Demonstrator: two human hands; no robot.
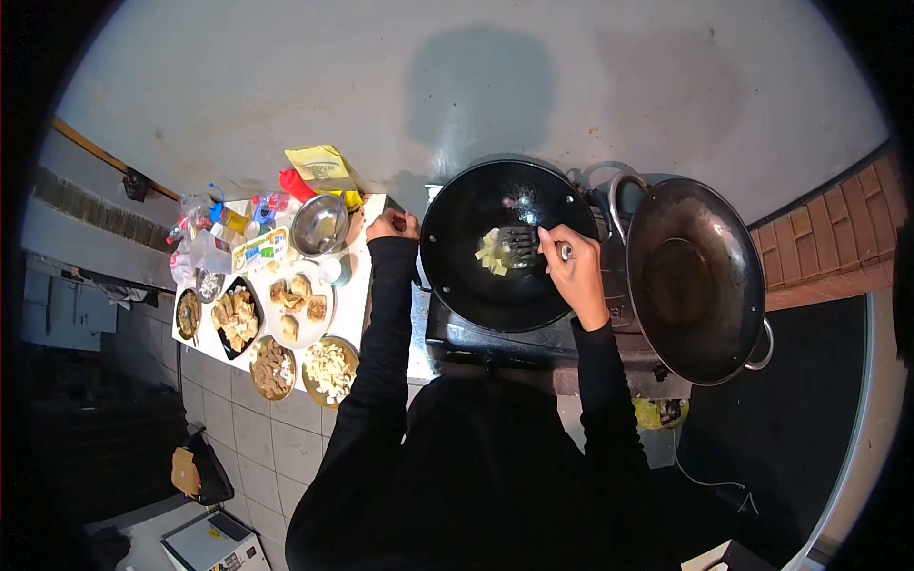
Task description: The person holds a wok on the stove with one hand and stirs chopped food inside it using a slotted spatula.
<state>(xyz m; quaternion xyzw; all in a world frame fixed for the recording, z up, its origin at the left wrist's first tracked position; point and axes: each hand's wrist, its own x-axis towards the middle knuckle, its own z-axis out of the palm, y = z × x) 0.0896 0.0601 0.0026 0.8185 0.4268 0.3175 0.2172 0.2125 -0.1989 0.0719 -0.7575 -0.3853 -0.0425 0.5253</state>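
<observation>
A black wok sits on the stove in front of me. Pale, chunky cut pieces of food lie in a small pile at its middle. My right hand is closed around the handle of a slotted spatula, whose blade touches the right side of the pile. At the wok's left rim, my left hand is closed with curled fingers where the side handle joins; the hand hides most of that grip.
A second, larger wok stands tilted at right. On the white table at left are a steel bowl, a plate with browned pieces, bowls of chopped food, bottles and a yellow packet. A wall rises behind the stove.
</observation>
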